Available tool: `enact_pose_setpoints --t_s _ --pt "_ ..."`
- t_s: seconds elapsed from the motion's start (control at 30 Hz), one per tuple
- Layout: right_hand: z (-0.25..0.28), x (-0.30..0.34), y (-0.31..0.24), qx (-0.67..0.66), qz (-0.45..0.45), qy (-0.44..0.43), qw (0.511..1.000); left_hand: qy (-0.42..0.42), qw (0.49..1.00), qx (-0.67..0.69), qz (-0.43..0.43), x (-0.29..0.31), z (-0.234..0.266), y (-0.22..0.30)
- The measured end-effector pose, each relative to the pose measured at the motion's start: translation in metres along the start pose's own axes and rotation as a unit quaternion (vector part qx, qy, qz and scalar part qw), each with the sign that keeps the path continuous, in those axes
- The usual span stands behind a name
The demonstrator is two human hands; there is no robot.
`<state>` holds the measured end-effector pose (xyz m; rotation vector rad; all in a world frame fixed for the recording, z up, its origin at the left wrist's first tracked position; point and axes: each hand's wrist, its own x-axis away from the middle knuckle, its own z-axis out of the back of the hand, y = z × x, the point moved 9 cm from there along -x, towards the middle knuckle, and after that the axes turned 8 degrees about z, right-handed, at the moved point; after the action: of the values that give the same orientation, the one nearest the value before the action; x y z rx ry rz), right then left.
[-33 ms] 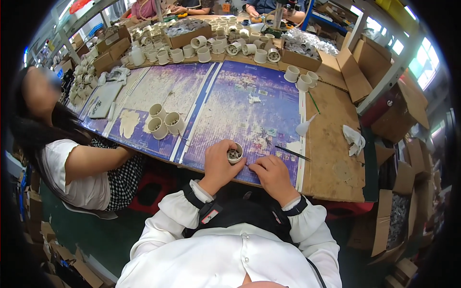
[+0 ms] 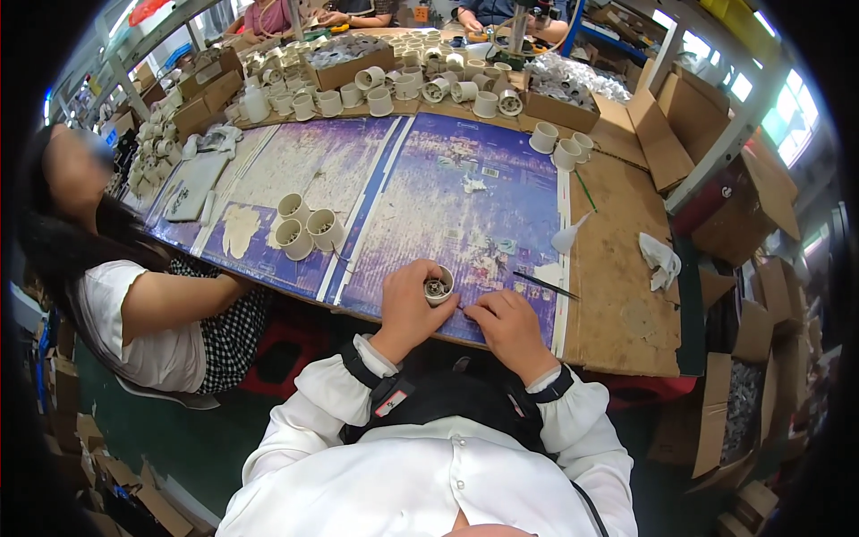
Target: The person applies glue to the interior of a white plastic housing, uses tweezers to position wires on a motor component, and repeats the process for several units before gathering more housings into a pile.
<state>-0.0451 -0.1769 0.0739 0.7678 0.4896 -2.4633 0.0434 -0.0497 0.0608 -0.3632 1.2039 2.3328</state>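
Observation:
Near the table's front edge my left hand (image 2: 412,304) is wrapped round a cream plastic cup-shaped housing (image 2: 439,286), its open end facing up. Dark metal-looking parts show inside it. Just to the right is my right hand (image 2: 508,324), thumb and forefinger pinched together close to the housing; whatever they hold is too small to make out. A pair of dark tweezers (image 2: 546,285) lies beyond that hand. Three similar housings (image 2: 293,239) with parts inside stand together to the left on the blue-and-white printed sheet (image 2: 380,224).
At the back many cream housings (image 2: 380,101) crowd around a carton of small parts (image 2: 349,67). Three more stand at back right, near a green stick (image 2: 586,191) and crumpled tissue (image 2: 659,261). A seated person (image 2: 152,304) is at left; other people work at the far side.

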Motion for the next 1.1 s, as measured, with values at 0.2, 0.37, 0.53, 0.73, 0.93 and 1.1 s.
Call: enact_pose_setpoints --t_s 0.2,0.37,0.53,0.73,0.93,1.1 --pt "0.022 0.006 0.005 -0.031 -0.052 0.012 0.998 -0.044 0.997 0.050 0.031 -0.001 -0.017 -0.021" --pt "0.075 0.009 0.041 0.022 -0.119 0.067 0.990 0.032 0.999 0.004 -0.002 -0.003 0.001 -0.015" --pt "0.056 0.014 0.067 0.102 -0.164 -0.026 0.981 -0.018 0.999 0.040 0.010 -0.009 -0.019 -0.022" --pt "0.019 0.015 0.090 0.238 -0.176 -0.193 0.936 0.005 1.000 -0.012 0.002 -0.006 -0.003 -0.024" --pt "0.034 0.000 0.072 0.101 -0.126 -0.073 0.984 -0.022 0.999 -0.012 0.028 0.007 -0.016 -0.017" --pt "0.050 -0.054 0.046 -0.071 -0.079 0.095 0.990 -0.022 1.000 -0.010 0.014 -0.002 -0.006 -0.016"
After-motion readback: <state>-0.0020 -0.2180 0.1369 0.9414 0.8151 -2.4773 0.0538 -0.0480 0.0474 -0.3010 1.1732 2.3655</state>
